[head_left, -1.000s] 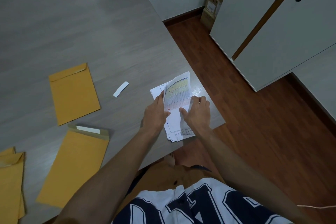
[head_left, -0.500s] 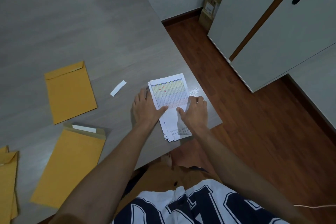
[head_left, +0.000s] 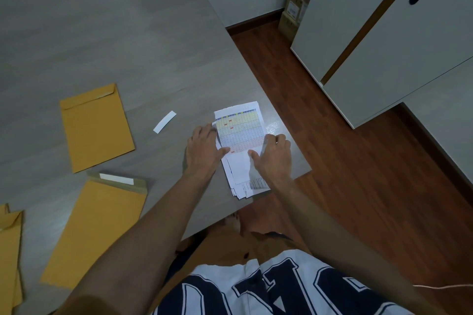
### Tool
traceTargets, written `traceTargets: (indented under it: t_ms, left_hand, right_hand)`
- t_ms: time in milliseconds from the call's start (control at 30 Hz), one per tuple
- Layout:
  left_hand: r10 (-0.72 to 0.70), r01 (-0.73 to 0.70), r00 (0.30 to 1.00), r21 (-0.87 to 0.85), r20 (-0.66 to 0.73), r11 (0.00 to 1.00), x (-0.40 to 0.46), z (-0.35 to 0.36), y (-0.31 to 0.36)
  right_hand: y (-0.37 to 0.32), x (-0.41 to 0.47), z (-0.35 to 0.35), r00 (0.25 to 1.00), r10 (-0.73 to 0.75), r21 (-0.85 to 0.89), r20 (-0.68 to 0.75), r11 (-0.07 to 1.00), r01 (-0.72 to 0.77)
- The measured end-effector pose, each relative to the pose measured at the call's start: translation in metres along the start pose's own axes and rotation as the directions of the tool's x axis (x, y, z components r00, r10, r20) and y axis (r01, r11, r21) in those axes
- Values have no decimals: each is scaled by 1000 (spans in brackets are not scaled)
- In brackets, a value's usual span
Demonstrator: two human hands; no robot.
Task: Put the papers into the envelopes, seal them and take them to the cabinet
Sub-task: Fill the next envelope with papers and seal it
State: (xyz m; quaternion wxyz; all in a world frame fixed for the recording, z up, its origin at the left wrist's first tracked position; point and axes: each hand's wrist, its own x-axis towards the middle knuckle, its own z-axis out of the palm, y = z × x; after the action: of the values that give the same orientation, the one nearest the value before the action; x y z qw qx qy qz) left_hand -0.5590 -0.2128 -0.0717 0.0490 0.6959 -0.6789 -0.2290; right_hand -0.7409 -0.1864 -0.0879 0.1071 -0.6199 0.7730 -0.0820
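Desk [head_left: 128, 33]: grey wood-grain top above a reddish floor, with a white cabinet [head_left: 384, 41] to the right.
Papers [head_left: 240, 140]: a white stack lay near the desk's right front corner, a coloured table sheet on top.
Left hand [head_left: 203, 151]: lay flat at the stack's left edge, thumb pressing the top sheet; grip open, fingers straight.
Right hand [head_left: 273, 158]: its fingers curled on the stack's right edge, thumb on the sheet.
Envelopes: a closed envelope [head_left: 96, 126] and an open-flapped envelope [head_left: 97, 230] lay well left, a white strip [head_left: 165, 122] between.
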Motion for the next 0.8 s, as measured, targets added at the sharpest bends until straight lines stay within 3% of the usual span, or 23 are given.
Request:
traceTargets:
  t_ms: [367,567,700,800]
  left_hand:
    - [-5,-12,995,-166,-104,986,-14,-1,17]
    - [39,-44,997,-65,-62,997,-7,11,12]
    - [-93,94,995,-83,19,992,-4,20,4]
    - [-66,62,997,-100,-29,993,-6,25,6]
  right_hand:
    - [-1,-1,-4,1000,8,1,10,1000,-8]
    - [0,-2,-4,1000,-1,-3,-6,1000,1]
    - [1,-1,-2,1000,-11,-10,-8,1000,10]
    - [0,-1,-1,1000,7,1,-4,1000,-7]
